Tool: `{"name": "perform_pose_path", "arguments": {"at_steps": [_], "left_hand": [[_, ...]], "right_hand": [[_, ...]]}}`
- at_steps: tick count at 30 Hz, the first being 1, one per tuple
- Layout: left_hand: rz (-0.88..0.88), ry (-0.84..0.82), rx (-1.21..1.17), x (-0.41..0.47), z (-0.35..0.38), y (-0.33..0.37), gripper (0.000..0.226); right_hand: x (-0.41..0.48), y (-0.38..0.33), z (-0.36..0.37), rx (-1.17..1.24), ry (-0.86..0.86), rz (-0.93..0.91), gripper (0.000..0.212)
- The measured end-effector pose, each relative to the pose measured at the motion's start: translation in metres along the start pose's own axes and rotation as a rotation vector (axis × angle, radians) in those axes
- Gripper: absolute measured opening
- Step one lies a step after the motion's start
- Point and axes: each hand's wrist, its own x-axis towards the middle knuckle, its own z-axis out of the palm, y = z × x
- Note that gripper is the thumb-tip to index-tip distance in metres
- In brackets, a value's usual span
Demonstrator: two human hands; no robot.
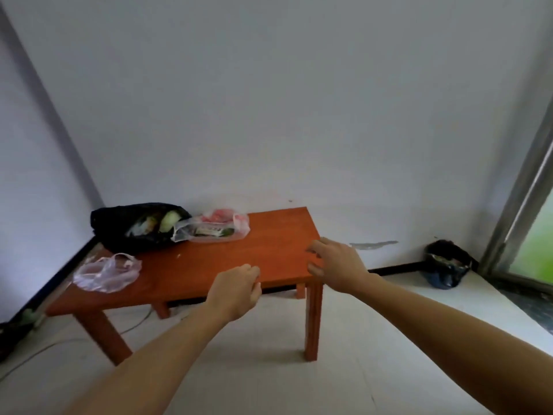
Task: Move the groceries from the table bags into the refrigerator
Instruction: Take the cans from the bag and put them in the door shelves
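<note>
A low red-brown wooden table (278,235) stands against the white wall. At its far left corner lies a black bag (119,226) with pale and green produce showing inside. A clear plastic bag (214,226) holding red and green items lies beside it to the right. A crumpled, flat pinkish bag (106,274) sits at the table's near left. My left hand (236,290) hovers over the front edge, fingers curled with nothing in them. Over the table's right corner my right hand (336,263) is spread, holding nothing. No refrigerator is in view.
A dark bin lined with a black bag (447,262) stands in the right corner by a window frame (520,187). Cables (45,348) trail on the pale floor under the table's left side. A dark baseboard runs along the walls.
</note>
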Motion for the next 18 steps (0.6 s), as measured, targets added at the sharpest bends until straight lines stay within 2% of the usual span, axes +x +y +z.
{"name": "perform_pose_path", "arguments": {"at_steps": [8,18], "left_hand": [[-0.174,-0.068,-0.004,0.008,0.043,-0.12,0.017],[-0.238,-0.094,-0.008,0.135,0.088,-0.254,0.02]], "right_hand": [[0.115,-0.053,0.083,0.034,-0.094,-0.129,0.031],[0.29,-0.039,0.192,0.027,-0.245,-0.132,0.036]]}}
